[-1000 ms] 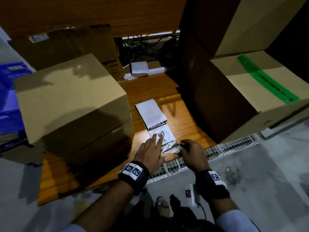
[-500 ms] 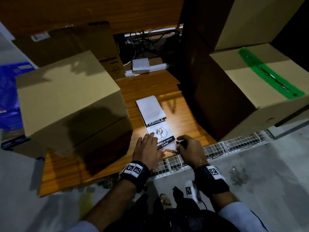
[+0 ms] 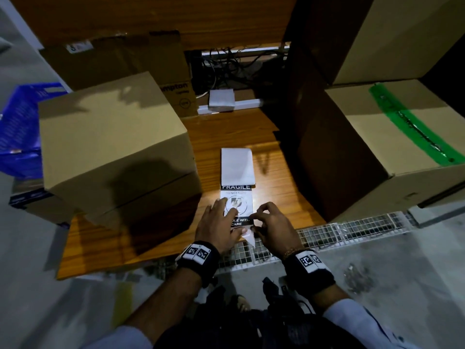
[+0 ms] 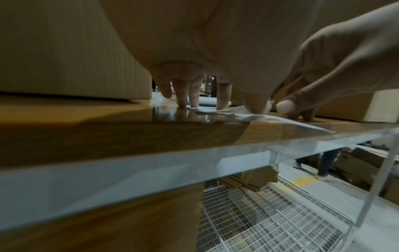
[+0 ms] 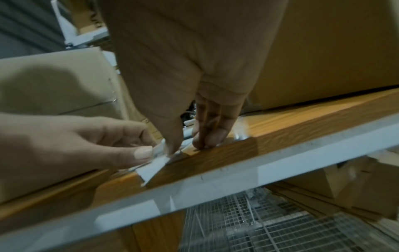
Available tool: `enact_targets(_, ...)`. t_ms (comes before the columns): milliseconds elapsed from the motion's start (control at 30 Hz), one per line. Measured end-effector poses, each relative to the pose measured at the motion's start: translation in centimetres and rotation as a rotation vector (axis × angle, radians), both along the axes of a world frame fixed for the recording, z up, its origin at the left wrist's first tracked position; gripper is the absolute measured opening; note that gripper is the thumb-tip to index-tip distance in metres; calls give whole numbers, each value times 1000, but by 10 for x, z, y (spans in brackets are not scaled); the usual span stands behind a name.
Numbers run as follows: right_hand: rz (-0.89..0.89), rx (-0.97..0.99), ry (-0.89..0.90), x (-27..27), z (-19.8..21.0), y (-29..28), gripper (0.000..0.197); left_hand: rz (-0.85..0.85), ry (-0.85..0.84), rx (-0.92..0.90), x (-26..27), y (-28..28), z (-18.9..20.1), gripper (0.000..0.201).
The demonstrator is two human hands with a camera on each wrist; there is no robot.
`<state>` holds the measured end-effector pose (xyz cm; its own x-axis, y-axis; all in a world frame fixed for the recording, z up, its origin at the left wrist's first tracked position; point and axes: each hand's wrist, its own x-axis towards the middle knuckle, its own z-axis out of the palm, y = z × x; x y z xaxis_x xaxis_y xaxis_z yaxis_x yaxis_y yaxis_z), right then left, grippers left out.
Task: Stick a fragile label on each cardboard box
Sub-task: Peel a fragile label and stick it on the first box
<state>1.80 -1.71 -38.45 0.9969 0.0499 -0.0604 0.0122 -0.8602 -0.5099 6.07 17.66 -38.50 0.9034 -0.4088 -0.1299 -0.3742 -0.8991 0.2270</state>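
The left hand (image 3: 218, 230) lies on the label (image 3: 236, 205), fingers straight and pressing it flat to the desk (image 3: 271, 172), thumb at its near edge. The right hand (image 3: 273, 229) has its fingers curled, pinching the label's near corner, which is lifted off the desk at its front edge. The label strip runs away from the hands between two boxes: a plain box (image 3: 113, 144) at left and a box with green tape (image 3: 392, 147) at right.

wooden table (image 3: 226, 132) | blue crate (image 3: 20, 127), left | wire mesh (image 3: 352, 230) below
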Motion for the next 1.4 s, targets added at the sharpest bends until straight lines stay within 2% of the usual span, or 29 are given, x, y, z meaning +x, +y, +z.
enact_targets(133,48,-41,-28,2,1,2,20,85,33,-87,-3,-2,-8,71)
enact_targets(267,24,-48,-59,4,-7,3,13,237,137,-170,-6,0,-16,111)
enact_targets(367,-7,-17,-74,5,-9,4,7,278,145,-237,-5,3,-21,130)
enact_targets(567,-55,55,-102,18,-1,2,1,331,131,-389,-9,6,-27,151)
enact_targets(700,-58,58,-134,31,6,2,4,378,120,-477,-10,8,-28,163)
enact_targets(867,-116,56,-146,42,17,2,7,391,128,-474,-11,8,-26,162)
enact_targets(1000,-192,140,-145,54,30,-1,5,392,145,-443,-12,7,-25,159)
enact_targets(1133,-289,259,-145,72,43,-10,11,284,110,-335,-9,7,-25,141)
enact_targets(1267,-361,318,-164,82,63,-13,8,240,145,-197,-8,7,-30,117)
enact_targets(1400,-388,393,-134,84,90,-13,8,226,141,-114,-9,7,-30,111)
